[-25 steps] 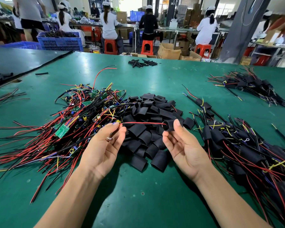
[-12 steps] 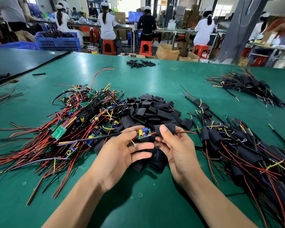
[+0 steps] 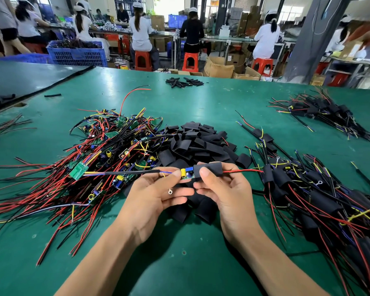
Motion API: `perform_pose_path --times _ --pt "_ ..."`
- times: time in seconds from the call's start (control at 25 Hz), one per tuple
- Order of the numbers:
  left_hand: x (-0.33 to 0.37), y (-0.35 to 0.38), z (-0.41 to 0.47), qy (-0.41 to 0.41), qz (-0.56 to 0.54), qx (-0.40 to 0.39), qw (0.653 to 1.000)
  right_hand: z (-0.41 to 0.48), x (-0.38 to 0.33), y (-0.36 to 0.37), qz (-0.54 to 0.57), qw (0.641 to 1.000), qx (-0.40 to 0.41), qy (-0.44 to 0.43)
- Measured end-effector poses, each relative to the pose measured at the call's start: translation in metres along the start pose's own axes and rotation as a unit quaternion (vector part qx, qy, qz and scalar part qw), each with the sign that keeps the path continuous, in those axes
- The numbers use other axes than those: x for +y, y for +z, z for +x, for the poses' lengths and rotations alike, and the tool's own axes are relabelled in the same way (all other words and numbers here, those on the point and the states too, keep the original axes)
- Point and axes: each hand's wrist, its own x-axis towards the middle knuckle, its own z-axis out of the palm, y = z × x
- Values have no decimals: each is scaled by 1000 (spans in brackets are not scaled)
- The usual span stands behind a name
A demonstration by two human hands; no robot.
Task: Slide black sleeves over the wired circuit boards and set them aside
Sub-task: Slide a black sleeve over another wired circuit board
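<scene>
My left hand (image 3: 156, 195) pinches a small green circuit board (image 3: 187, 174) with a yellow capacitor and blue part; its black cable trails left. My right hand (image 3: 224, 189) grips a black sleeve (image 3: 209, 168) whose left end covers the board's right end, with a red wire (image 3: 241, 171) coming out of its right side. A heap of empty black sleeves (image 3: 198, 142) lies just beyond my hands. To the left sprawls a pile of bare wired boards (image 3: 107, 154). On the right lies a pile of sleeved boards (image 3: 320, 195).
The green table (image 3: 179, 259) carries another sleeved bundle (image 3: 320, 114) at the far right and a small black tube cluster (image 3: 184, 82) at the far edge. A dark mat (image 3: 19, 75) covers the left side. Several seated workers, blue crates and cardboard boxes fill the background.
The red wire was threaded through the sleeve, my hands came together, and the sleeve has moved left along the wire onto the board's end.
</scene>
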Motion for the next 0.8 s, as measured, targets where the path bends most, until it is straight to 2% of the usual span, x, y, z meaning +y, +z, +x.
perform_pose_path --times 0.2,0.36,0.56,0.8 --pt "-3 1 -1 -4 24 -21 999 1 6 1 58 998 -26 30" --pt "-4 3 -1 14 46 -18 999 -1 7 4 38 997 -66 22" --pt "-2 3 -2 32 57 3 998 -2 3 7 35 997 -64 40" --pt "-2 6 -2 37 15 65 997 0 -2 8 41 997 -35 55"
